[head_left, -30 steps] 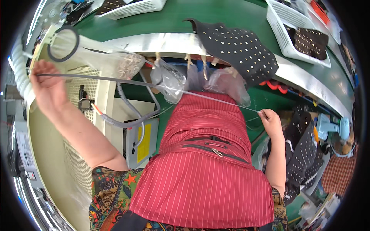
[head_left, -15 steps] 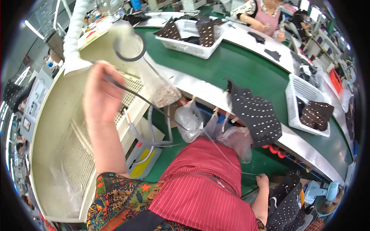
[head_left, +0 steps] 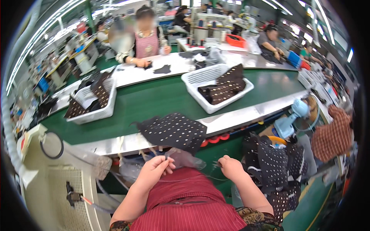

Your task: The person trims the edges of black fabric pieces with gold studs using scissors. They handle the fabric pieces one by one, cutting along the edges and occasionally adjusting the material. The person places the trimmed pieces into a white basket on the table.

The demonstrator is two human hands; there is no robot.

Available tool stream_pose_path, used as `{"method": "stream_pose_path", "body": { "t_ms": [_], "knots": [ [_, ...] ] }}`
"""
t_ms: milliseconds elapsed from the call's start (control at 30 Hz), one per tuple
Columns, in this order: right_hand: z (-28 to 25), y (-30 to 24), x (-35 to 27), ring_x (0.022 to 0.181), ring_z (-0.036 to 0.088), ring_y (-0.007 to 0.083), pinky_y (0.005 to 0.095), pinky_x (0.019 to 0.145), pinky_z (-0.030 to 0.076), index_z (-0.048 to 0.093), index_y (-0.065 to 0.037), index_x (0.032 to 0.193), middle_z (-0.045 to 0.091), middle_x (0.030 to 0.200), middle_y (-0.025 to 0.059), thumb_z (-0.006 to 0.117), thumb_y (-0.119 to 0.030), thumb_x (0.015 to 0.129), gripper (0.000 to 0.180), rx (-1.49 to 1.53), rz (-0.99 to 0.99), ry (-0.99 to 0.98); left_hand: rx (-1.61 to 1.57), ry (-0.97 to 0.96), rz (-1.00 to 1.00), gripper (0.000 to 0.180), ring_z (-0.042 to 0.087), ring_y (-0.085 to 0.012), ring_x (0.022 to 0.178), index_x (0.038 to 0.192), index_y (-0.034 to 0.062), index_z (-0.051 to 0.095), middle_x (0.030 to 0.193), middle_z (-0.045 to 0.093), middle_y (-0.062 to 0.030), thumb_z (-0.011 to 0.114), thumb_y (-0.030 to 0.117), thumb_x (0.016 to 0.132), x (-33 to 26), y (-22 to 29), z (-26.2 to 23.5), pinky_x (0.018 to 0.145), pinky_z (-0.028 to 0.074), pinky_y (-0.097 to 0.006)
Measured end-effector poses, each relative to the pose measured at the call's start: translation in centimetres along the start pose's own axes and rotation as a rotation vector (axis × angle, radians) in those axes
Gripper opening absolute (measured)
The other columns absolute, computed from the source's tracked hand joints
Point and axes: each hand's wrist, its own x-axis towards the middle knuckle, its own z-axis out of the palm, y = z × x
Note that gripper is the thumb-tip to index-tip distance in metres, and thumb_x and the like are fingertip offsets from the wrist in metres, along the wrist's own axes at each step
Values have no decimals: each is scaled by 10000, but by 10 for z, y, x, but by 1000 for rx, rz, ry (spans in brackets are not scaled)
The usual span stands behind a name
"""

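My left hand (head_left: 156,169) and my right hand (head_left: 231,167) are close together in front of my red striped apron (head_left: 185,208). Both pinch a thin clear thread (head_left: 192,179) that runs between them. Just beyond the hands, a dark fabric piece with pale dots (head_left: 173,131) lies over the metal edge of the green belt (head_left: 154,100). A clear plastic bag (head_left: 187,158) hangs below that edge, between the hands.
Two white baskets of dotted fabric (head_left: 216,90) (head_left: 94,102) stand on the belt. A cream machine (head_left: 58,188) is at my left, a heap of dotted fabric (head_left: 277,165) and a blue fan (head_left: 289,119) at my right. Other people work across the belt and at the right.
My left hand came down from the cream machine at the left to the front of my body, next to the right hand. The view has lifted toward the belt.
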Motion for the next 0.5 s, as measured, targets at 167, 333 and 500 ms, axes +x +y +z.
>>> {"method": "stream_pose_path", "body": {
  "t_ms": [167, 333, 500],
  "knots": [
    [-34, -47, -3, 714, 611, 250, 347, 664, 488, 635, -29, 869, 625, 758, 90, 595, -233, 867, 208, 584, -114, -11, 93, -180, 62, 181, 580, -95, 720, 1011, -3, 605, 889, 649, -49, 477, 107, 947, 9, -16, 23, 663, 474, -223],
    [-23, -88, 8, 561, 415, 38, 201, 490, 316, 621, -47, 1050, 489, 667, -41, 539, -284, 937, 276, 1410, 125, -455, 321, -328, 102, 168, 540, -73, 677, 990, -1, 612, 817, 628, -18, 478, 80, 930, 4, -13, 38, 633, 458, -223],
    [-28, -112, 22, 489, 363, 62, 215, 453, 273, 595, -21, 995, 436, 601, -36, 557, -209, 921, 205, 1845, 226, -554, 414, -350, 131, 167, 540, -70, 667, 975, 14, 622, 780, 622, -8, 483, 94, 930, -8, -14, 24, 624, 462, -231]
  ]
}}
